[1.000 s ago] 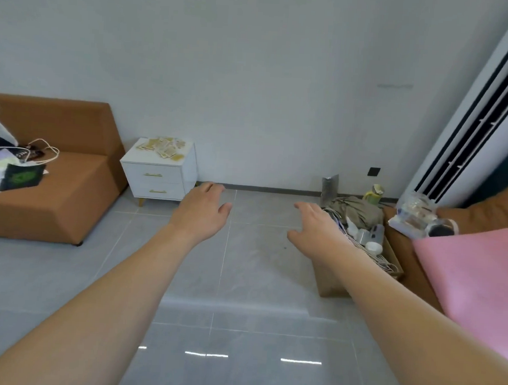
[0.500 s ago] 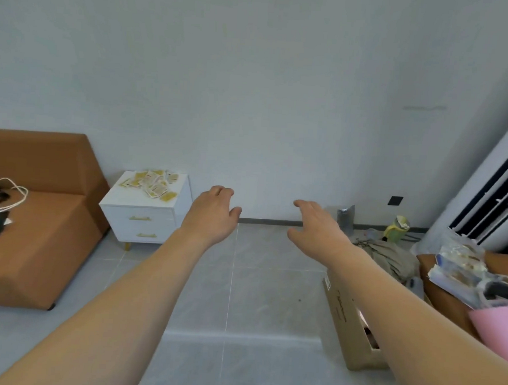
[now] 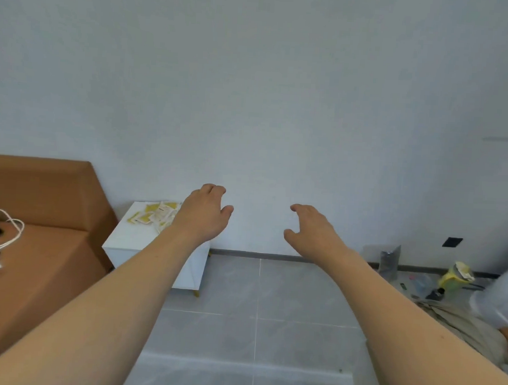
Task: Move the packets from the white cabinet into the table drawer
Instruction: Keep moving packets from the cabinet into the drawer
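Left hand (image 3: 205, 214): raised in front of the wall, fingers loosely curled, holding nothing; palm faces down.
Right hand (image 3: 313, 230): raised at about the same height, thumb and fingers spread apart, holding nothing.
Packets (image 3: 154, 216): yellow-and-white, scattered in a loose heap on top of the white cabinet (image 3: 131, 240); the count is not readable from here, as the left wrist covers the heap's right edge.
Packets vs hands: in the head view the heap sits just left of and below the left hand; the right hand is well apart from it.
White cabinet: stands on the floor against the wall, just beside the brown sofa (image 3: 36, 238).
Sofa seat: white cable (image 3: 6, 230) and dark items at far left.
Right floor: yellow bag (image 3: 456, 276) among clutter.
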Demonstrator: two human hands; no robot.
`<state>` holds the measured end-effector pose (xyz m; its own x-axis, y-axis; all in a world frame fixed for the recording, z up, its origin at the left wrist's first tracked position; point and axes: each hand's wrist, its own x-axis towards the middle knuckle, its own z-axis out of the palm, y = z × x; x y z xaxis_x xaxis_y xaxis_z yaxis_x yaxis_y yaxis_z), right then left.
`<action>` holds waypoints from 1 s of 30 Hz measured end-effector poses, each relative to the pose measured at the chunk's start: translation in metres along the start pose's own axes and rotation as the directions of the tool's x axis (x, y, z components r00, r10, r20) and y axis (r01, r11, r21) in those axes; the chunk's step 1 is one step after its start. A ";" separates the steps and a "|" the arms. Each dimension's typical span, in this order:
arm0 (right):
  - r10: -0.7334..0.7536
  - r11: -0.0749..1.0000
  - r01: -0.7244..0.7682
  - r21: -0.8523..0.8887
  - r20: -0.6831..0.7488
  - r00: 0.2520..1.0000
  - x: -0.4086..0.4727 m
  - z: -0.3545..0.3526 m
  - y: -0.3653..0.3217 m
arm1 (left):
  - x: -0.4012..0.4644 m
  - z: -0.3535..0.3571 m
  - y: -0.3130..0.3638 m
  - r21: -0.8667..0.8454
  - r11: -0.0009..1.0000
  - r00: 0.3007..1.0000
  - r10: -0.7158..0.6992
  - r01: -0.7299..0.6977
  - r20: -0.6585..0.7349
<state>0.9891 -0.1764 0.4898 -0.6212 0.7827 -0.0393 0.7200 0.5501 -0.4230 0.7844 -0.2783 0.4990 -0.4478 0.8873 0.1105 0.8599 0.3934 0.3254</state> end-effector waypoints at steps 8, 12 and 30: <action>0.046 0.998 -0.048 0.042 0.027 0.999 0.161 0.071 -0.121 | 0.131 -0.018 -0.169 -0.040 0.999 0.998 0.006 -0.004 0.065; 0.079 0.995 -0.081 0.060 0.028 0.996 0.232 0.087 -0.166 | 0.205 -0.033 -0.240 -0.056 0.998 0.994 -0.014 0.020 0.106; 0.243 0.943 -0.296 0.154 0.290 0.925 0.520 0.285 -0.243 | 0.455 0.045 -0.495 0.005 0.985 0.854 -0.153 0.174 0.497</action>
<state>0.4027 0.0137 0.3138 -0.4896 0.7736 -0.4022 0.8150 0.2422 -0.5264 0.1661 -0.0582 0.3460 -0.3919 0.8172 -0.4226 0.7701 0.5427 0.3353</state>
